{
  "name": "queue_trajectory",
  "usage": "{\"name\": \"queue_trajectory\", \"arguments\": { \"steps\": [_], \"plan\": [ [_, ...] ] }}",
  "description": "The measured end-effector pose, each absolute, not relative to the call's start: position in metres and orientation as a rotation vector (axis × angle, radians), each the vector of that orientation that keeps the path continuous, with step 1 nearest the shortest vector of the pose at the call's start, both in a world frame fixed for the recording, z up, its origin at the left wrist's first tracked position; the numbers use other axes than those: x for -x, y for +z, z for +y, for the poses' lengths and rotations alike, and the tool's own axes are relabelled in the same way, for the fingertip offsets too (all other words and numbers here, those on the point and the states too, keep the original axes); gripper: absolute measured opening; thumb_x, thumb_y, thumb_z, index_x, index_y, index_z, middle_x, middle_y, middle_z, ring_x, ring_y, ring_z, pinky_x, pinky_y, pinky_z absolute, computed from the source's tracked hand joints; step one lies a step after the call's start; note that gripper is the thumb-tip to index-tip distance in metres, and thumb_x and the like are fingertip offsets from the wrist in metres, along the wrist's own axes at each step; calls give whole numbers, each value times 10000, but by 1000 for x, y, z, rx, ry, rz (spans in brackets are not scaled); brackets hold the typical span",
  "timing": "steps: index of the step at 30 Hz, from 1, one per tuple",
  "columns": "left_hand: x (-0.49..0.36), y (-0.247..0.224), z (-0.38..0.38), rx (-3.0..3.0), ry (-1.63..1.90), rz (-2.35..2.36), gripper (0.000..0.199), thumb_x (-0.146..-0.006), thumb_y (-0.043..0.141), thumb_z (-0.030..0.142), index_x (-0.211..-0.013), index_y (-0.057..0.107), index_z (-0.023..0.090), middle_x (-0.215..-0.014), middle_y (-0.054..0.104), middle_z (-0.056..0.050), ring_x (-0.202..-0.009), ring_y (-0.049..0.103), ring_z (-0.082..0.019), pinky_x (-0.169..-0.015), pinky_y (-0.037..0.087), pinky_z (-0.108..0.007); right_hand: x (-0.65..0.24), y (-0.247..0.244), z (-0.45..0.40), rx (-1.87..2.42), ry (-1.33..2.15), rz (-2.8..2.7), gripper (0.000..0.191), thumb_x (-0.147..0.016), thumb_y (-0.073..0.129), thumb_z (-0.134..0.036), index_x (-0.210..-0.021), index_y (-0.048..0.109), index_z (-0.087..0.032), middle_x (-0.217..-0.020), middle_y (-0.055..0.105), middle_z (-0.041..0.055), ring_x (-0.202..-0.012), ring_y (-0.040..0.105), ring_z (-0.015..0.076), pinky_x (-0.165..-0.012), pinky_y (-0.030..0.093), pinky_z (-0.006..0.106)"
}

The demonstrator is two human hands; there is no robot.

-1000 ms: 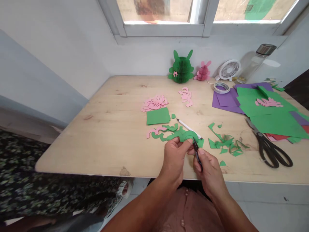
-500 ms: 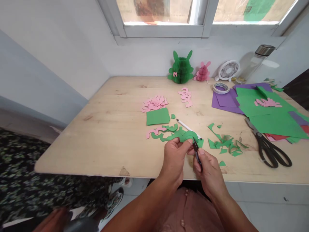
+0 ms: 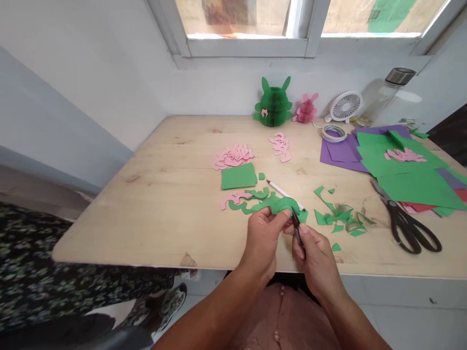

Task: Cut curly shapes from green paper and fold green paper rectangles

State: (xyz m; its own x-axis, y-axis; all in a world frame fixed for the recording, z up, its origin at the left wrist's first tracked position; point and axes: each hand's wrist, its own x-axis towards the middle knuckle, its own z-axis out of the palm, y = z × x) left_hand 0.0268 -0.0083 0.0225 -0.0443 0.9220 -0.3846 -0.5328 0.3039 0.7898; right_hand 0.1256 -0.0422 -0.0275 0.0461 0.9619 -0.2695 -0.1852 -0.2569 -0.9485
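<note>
Near the table's front edge, my left hand point(image 3: 264, 233) pinches a curved green paper piece point(image 3: 287, 202). My right hand point(image 3: 315, 253) is closed round small dark-handled scissors point(image 3: 297, 228), whose blades meet that paper beside my left fingertips. Just behind my hands lie green curved cutouts point(image 3: 255, 204), a pink curved cutout point(image 3: 233, 198) and a white pen point(image 3: 282, 192). A green rectangle point(image 3: 239, 176) lies farther back, with a heap of pink cutouts point(image 3: 235, 156) behind it. Green scraps point(image 3: 341, 216) are scattered to the right of my hands.
Large black scissors point(image 3: 404, 218) lie at the right beside stacked green sheets point(image 3: 419, 184) and purple sheets point(image 3: 343, 150). A tape roll point(image 3: 333, 133), white fan point(image 3: 345, 106), bottle point(image 3: 390, 97), green paper figure point(image 3: 274, 104) and pink figure point(image 3: 306, 109) stand behind.
Both hands keep nearly the same pose and grip. At the lower left, beyond the table, another person's arm and dark clothing have shifted.
</note>
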Motion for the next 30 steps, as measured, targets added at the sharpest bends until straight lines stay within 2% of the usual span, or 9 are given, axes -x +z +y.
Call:
{"name": "queue_trajectory", "arguments": {
  "steps": [10, 30],
  "plan": [
    [-22, 23, -7, -453, 1202, 1035, 173, -624, 717, 216, -630, 564, 135, -550, 581, 16, -503, 491, -79, -577, 411, -221, -128, -28, -43, 1305, 1434, -896, 419, -868, 520, -575, -792, 581, -167, -446, 349, -84, -401, 240, 68, -389, 165, 216],
    [-17, 18, -7, -522, 1162, 1055, 184, -630, 732, 259, -685, 614, 128, -633, 639, -15, -605, 563, -119, -694, 465, -280, -128, -27, -44, 1328, 1411, -904, 422, -858, 531, -578, -814, 585, -162, -439, 338, -88, -405, 240, 67, -396, 165, 217]
  ]
}}
